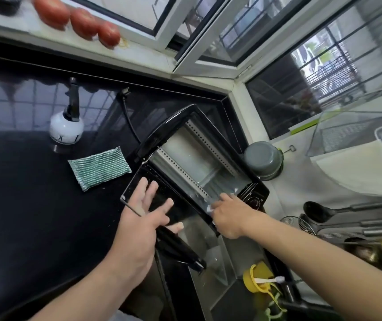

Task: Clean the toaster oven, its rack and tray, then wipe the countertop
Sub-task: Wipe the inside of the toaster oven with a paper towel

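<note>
A black toaster oven (pixel 199 158) stands on the black countertop (pixel 35 205) with its glass door (pixel 162 198) folded down towards me. My left hand (pixel 143 218) lies flat on the door with fingers spread, the thumb by the black door handle (pixel 180 251). At the oven's front lower edge beside the control knobs, my right hand (pixel 229 216) pinches a small white wipe (pixel 210 207). The metal inside of the oven looks bare; no rack or tray shows in it.
A green striped scrub pad (pixel 99 167) lies left of the oven, with a white spray bottle (pixel 66 128) behind it. A steel sink (pixel 210 262) sits below the door. A grey pot (pixel 262 158), ladles (pixel 347 218) and a yellow cup (pixel 254 279) stand right. Tomatoes (pixel 81 22) line the windowsill.
</note>
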